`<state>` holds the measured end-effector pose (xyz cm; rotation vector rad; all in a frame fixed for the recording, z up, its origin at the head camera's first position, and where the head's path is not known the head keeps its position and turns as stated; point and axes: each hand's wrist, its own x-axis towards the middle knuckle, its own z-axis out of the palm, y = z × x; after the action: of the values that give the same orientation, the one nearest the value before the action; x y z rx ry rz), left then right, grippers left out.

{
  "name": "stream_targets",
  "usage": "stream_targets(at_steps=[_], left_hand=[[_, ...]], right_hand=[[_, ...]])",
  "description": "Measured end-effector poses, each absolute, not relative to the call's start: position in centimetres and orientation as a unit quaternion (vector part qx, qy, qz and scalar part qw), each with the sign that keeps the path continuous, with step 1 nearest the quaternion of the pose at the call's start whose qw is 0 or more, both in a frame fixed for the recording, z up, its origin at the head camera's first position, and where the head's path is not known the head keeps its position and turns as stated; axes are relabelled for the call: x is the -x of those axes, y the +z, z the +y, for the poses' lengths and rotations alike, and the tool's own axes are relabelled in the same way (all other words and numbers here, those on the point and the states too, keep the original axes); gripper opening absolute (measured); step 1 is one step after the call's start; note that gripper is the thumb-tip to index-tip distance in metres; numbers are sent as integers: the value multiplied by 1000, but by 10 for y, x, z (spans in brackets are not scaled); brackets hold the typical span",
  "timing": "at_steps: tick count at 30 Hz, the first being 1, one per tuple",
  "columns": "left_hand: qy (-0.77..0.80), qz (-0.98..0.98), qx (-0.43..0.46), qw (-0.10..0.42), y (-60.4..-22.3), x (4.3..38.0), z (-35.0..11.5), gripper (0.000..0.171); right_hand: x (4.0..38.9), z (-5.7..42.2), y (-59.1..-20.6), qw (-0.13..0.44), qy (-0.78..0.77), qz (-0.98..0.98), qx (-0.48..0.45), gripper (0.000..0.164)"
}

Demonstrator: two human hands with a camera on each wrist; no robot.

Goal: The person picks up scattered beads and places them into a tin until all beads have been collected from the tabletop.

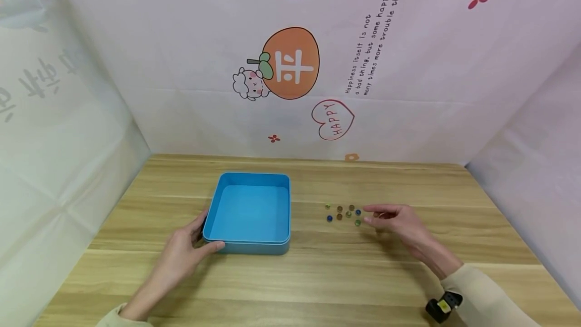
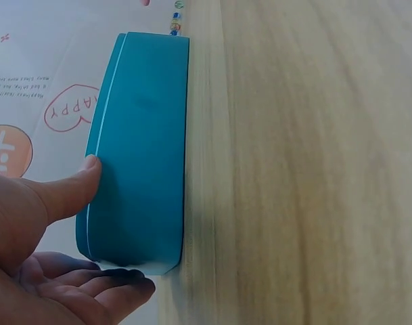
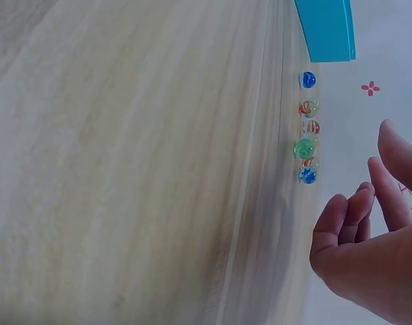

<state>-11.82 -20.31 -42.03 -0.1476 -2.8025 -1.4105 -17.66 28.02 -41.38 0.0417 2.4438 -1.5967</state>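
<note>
A square blue box (image 1: 254, 213), without a lid, stands on the table left of the middle, and its floor is bare. My left hand (image 1: 180, 251) grips its near left corner. In the left wrist view the thumb (image 2: 77, 193) lies on one wall and the fingers (image 2: 101, 291) on the adjoining side. To the right of the box lie several glass marbles, among them a blue marble (image 1: 329, 218) and a green marble (image 3: 304, 149). Just right of them is my right hand (image 1: 401, 221), thumb and index finger extended and apart, the other fingers curled, holding nothing.
The wooden table (image 1: 317, 286) reaches back to a white printed sheet (image 1: 408, 130) with orange fruit drawings and lettering. White sheets also hang at the left and right sides. A black device (image 1: 439, 309) sits on the right wrist.
</note>
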Motion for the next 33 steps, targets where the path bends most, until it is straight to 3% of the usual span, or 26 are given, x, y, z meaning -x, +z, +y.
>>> stream_targets(at_steps=[33], left_hand=[[-454,-890,39,0,-421,122,-194,87]], right_hand=[[178,277,-422,84,-486,870,10,41]])
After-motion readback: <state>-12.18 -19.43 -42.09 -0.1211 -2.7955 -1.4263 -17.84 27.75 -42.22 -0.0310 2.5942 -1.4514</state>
